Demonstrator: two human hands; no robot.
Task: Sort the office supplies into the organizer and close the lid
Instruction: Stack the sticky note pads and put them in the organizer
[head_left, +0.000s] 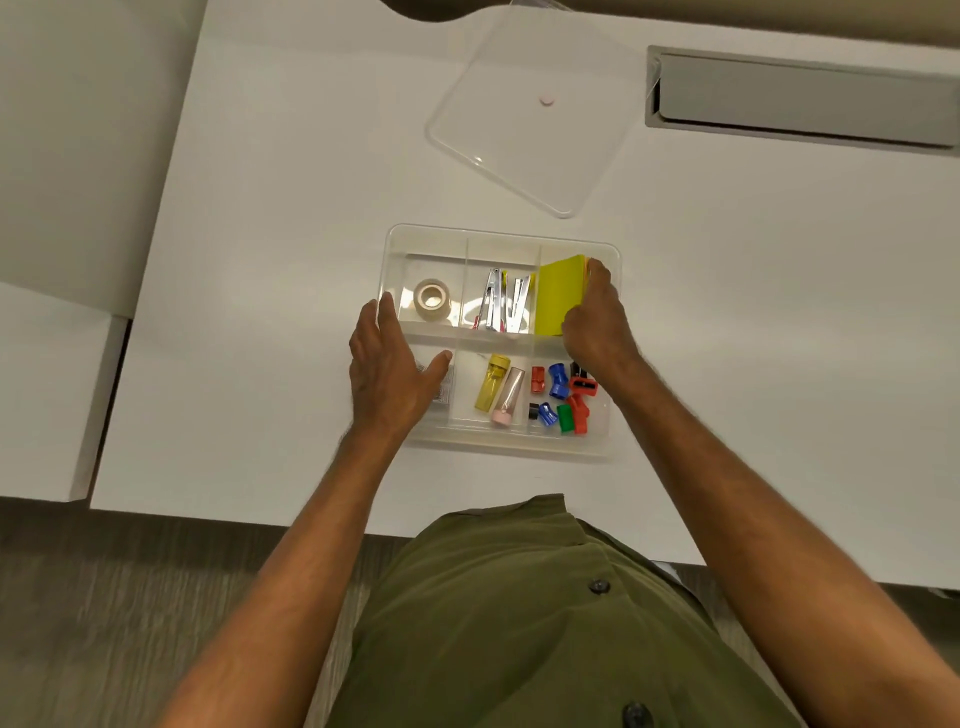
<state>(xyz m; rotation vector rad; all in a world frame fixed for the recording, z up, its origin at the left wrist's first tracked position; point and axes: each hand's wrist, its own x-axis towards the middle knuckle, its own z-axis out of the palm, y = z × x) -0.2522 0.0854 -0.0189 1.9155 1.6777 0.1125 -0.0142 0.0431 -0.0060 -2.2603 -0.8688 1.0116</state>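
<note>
Here, head view, one entry per item.

Organizer (501, 236): clear plastic tray of six compartments, on the white desk (260, 260) in front of the person. Likely light and rigid, with smooth walls that may slide on the desk; best steadied at the rim.

Contents, far row, left to right: tape roll (431, 298); metal clips (506, 306); yellow sticky notes (558, 296), tilted on edge. Near row: left compartment mostly hidden; middle, two small tubes (498, 389); right, coloured pencil sharpeners (561, 397).

Sticky notes: a soft paper pad, light, apt to fan or bend; judged best pinched across its edges.

Right hand (597, 317): fingers curled around the right edge of the pad, holding it inside the far right compartment.

Left hand (389, 369): fingers spread loosely, holding nothing, resting over the organizer's left rim and near left compartment, apparently bracing it.

Lid (524, 111): clear, flat, lying on the desk beyond the organizer, well apart, not yet fitted. Probably thin, stiff and slick; take it by opposite edges. A small pink knob (546, 100) sits at its centre.
</note>
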